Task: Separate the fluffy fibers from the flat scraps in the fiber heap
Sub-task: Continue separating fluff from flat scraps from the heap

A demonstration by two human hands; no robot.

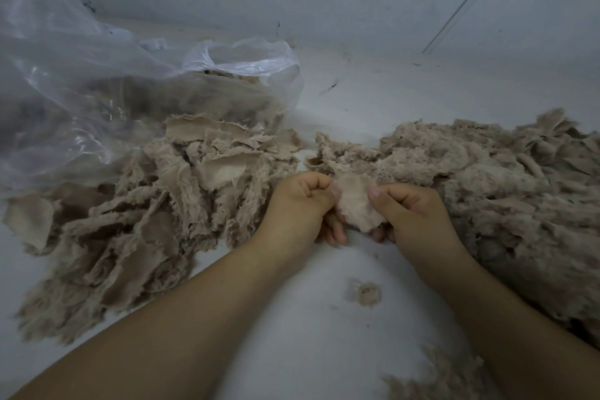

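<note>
Scrap (355, 204) pinched between both hands, left hand (300, 204) and right hand (410, 209) gripping opposite edges, just above table (324, 302). Scrap pile (146, 204) leftward, fluff heap (487, 188) rightward, both equally near.

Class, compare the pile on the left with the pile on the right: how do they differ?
The left pile shows flat, ragged-edged scraps with smooth faces; the right pile is matted, woolly fluff. The left pile lies against a clear plastic bag; the right pile does not. Both are beige and lie on the white surface.
</note>
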